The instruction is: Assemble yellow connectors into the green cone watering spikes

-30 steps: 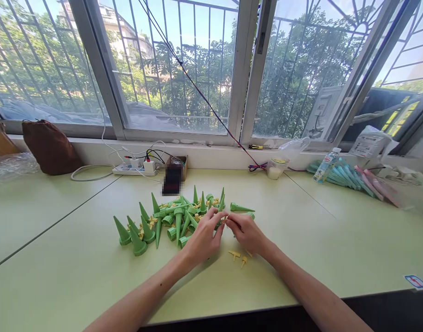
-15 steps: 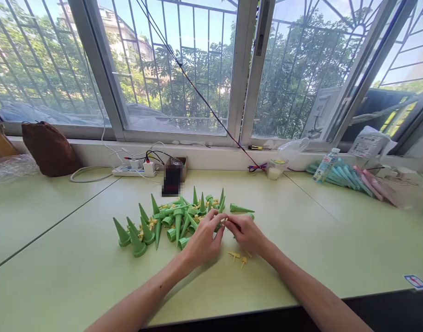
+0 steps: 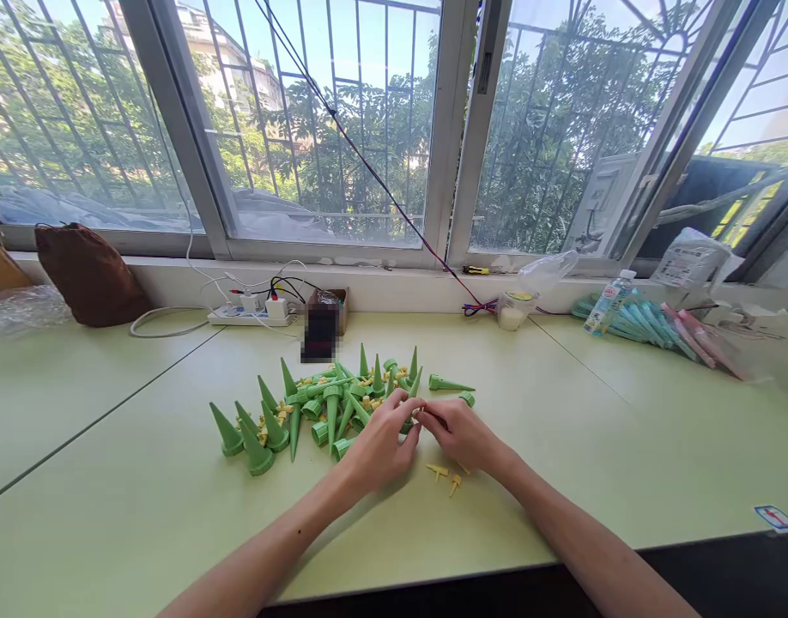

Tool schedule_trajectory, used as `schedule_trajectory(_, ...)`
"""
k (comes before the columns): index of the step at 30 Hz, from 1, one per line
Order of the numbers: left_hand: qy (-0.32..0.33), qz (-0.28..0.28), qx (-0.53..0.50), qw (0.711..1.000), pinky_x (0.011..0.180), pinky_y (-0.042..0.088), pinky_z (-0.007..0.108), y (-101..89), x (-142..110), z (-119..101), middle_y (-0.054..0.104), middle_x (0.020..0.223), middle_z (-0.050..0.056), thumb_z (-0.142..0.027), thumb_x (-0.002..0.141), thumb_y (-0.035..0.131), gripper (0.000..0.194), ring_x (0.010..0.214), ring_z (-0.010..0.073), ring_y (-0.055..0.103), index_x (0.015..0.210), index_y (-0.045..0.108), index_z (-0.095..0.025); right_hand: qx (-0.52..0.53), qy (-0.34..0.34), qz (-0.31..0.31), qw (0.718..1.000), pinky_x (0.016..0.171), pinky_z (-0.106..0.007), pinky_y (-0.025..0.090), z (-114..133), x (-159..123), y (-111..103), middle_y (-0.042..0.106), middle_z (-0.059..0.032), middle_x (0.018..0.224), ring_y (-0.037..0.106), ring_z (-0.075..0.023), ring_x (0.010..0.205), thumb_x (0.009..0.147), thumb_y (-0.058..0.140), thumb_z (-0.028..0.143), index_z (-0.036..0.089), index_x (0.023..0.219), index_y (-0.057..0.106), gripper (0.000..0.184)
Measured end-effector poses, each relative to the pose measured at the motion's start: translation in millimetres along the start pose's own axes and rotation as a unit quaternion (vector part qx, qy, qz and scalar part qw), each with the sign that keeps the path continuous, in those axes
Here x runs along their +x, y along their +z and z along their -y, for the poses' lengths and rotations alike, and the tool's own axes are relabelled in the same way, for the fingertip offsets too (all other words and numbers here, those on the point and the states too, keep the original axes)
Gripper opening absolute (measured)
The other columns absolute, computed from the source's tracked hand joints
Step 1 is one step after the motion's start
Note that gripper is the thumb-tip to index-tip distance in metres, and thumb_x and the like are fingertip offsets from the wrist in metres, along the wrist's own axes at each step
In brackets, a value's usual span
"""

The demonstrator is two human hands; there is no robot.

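Note:
My left hand [image 3: 382, 436] is closed, with thumb and fingers curled around a green plastic cone spike [image 3: 415, 383]. Its tip points up and away, while its base is mostly covered by the fingers. My right hand [image 3: 462, 433] meets it fingertip to fingertip, pinching a small pale yellow plastic fitting [image 3: 417, 414] that is largely hidden. Beyond and left of the hands spreads a pile of green cone spikes [image 3: 331, 412], some upright, others lying down, mixed with small yellow fittings [image 3: 279, 412]. Nearer me, below the right hand, lie loose yellow T-shaped fittings [image 3: 438, 471].
One green spike [image 3: 451, 384] lies apart beyond the right hand. Along the back stand a brown bag [image 3: 88, 275], a power strip [image 3: 252, 318], a small box [image 3: 340, 311] and a plastic cup [image 3: 513, 312]. A bottle [image 3: 608, 303] rests by bagged items [image 3: 648, 328] at right.
The green spike in my left hand has tilted slightly to the right. Both hands stay together in nearly the same place, and the pile looks unchanged.

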State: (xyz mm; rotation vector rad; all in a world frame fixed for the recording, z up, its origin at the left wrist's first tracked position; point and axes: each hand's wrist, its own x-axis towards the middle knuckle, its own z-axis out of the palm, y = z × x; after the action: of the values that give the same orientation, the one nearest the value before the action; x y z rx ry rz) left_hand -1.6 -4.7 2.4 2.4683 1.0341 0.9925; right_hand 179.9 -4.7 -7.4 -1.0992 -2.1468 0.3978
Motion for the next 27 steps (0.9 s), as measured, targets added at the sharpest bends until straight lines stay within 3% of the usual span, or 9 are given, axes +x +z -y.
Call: schedule_trajectory(27,0.005,0.002,0.005,1.0,0.083,0.052,0.033,-1.3,-0.2,-1.3,0.058,0.101,0.007,-0.013,0.089,0.052,0.031,0.091,0.0191,0.061,0.116,0.063,-0.023,-0.011,0.001,0.01,1.0,0.056,-0.023,0.033,3.1,0.2,-2.1,0.058,0.0002,0.063,0.046,-0.0124,0.056,0.101,0.045,0.027,0.018,0.071,0.058,0.033)
